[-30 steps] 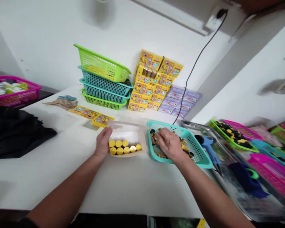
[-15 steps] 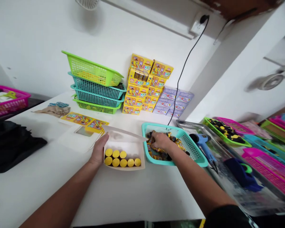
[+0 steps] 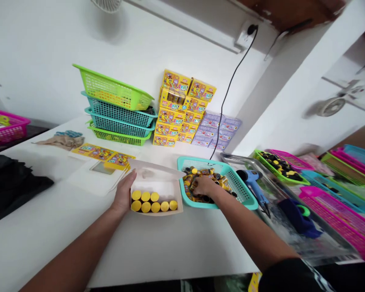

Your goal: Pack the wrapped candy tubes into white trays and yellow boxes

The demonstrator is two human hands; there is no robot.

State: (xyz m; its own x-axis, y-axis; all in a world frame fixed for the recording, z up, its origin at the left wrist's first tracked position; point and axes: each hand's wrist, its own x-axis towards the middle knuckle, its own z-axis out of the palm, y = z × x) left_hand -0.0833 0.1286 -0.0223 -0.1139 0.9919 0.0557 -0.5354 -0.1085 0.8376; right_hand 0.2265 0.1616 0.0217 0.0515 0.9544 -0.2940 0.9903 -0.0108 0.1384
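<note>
My left hand (image 3: pixel 124 194) grips the left wall of an open white cardboard box (image 3: pixel 168 189), its thumb near the upper corner. Inside stand several small tubes with yellow round ends (image 3: pixel 145 196), in two rows that are longer in front. To the right is a turquoise plastic basket (image 3: pixel 242 184) full of small yellow and dark tubes (image 3: pixel 225 183). My right hand (image 3: pixel 204 185) reaches down into that heap with curled fingers. The fingertips are hidden among the tubes, so what they hold cannot be made out.
Stacked yellow boxes (image 3: pixel 168 117) and purple boxes (image 3: pixel 205 132) stand by the wall, beside piled baskets (image 3: pixel 118 107). Flat printed cartons (image 3: pixel 100 153) lie behind the white box. Right of the basket are a blue heat gun (image 3: pixel 255 186) and a tape dispenser (image 3: pixel 301 219).
The view has shifted slightly. My right hand has moved a little within the tube heap, and a yellow tube end now shows behind it. My left hand keeps hold of the box.
</note>
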